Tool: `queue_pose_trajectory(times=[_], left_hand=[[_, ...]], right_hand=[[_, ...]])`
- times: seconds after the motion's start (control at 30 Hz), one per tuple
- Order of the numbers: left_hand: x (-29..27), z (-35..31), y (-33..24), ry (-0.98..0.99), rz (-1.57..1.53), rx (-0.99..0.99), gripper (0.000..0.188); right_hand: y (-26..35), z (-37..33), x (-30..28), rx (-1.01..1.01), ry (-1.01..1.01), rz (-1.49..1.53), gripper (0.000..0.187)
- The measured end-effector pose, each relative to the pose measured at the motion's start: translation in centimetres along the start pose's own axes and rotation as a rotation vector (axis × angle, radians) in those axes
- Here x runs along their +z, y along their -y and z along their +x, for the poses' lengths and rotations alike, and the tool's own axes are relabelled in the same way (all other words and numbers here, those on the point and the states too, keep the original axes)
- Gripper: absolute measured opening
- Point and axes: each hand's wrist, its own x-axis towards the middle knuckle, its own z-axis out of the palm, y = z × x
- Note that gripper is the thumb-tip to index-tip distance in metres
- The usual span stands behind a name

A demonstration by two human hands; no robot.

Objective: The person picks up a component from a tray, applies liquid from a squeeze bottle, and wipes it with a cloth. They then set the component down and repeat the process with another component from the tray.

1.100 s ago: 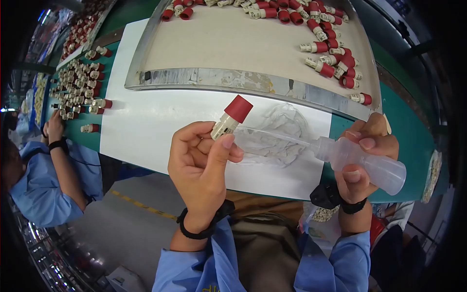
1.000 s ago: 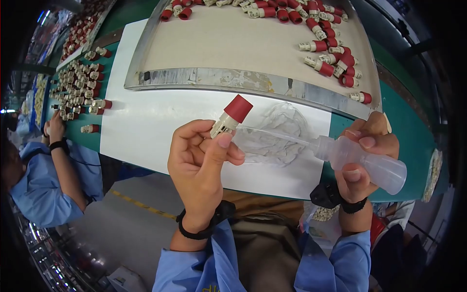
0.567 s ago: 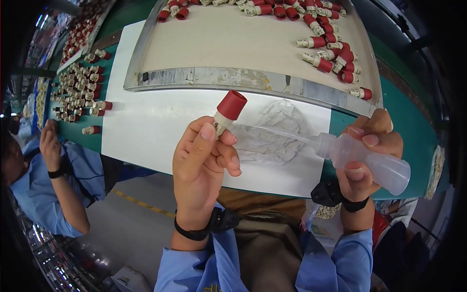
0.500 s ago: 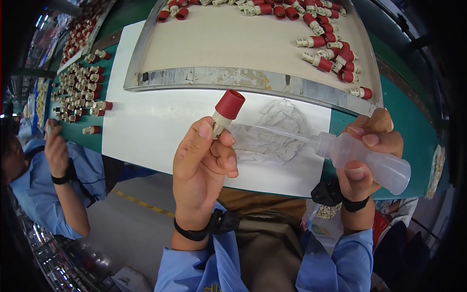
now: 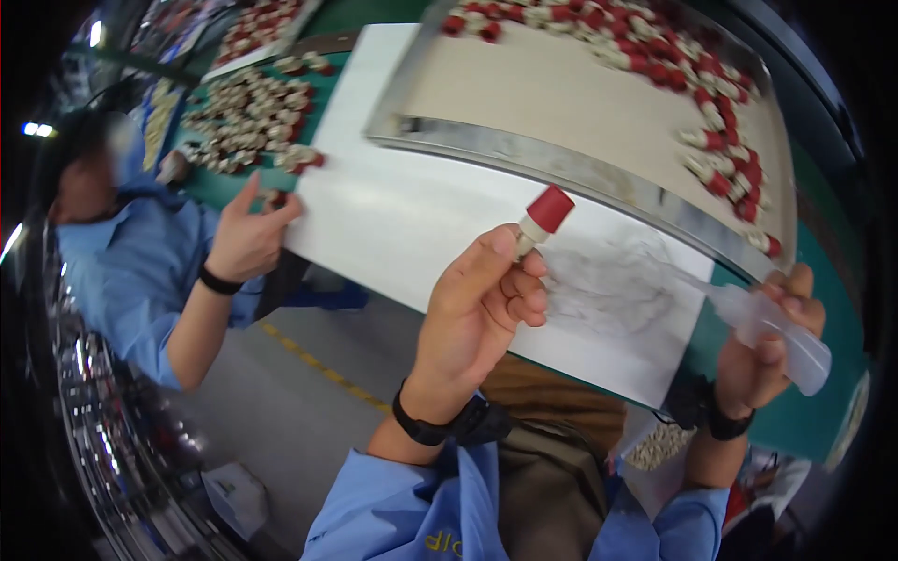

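Bordering grey floor [image 5: 299,411], green worktable [image 5: 786,421]

head view: 1 wide fisheye, left of 2 worn side by side; facing down from above the near side of the bench [image 5: 795,425]; left hand [image 5: 486,299] and right hand [image 5: 772,341] close by; bench's near edge slanting lower toward picture right.

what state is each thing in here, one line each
left hand: closed on red-and-cream part
red-and-cream part: tilted, red end up
right hand: closed around squeeze bottle
squeeze bottle: tilted, nozzle leftward, fill unclear
white wad: crumpled, cloth or film unclear
white sheet: lying flat
metal-edged tray: partly filled
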Motion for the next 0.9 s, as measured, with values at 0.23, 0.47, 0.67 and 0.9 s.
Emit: queue_pose_trajectory(times=[0.23, 0.47, 0.67, 0.9], left_hand=[[-5.5, -1.0, -7.9, -0.439, 1.332, 0.843, 0.017], [-7.7, 4.4, -15.3, -0.332, 2.213, 1.151, 0.021], [-8.0, 5.6, -13.1, -0.448, 2.215, 1.069, 0.025], [-0.2, 7.4, -5.6, 0.08, 1.873, 1.093, 0.024]], right_hand=[[-1.2, 0.4, -1.1, 0.047, -0.338, 0.093, 0.038], [-3.1, -0.6, -4.5, 0.103, -0.14, 0.161, 0.039], [-3.7, -0.1, -4.5, 0.1, -0.331, 0.264, 0.039], [-3.1, 2.7, -14.9, -0.014, -0.498, 0.374, 0.037]])
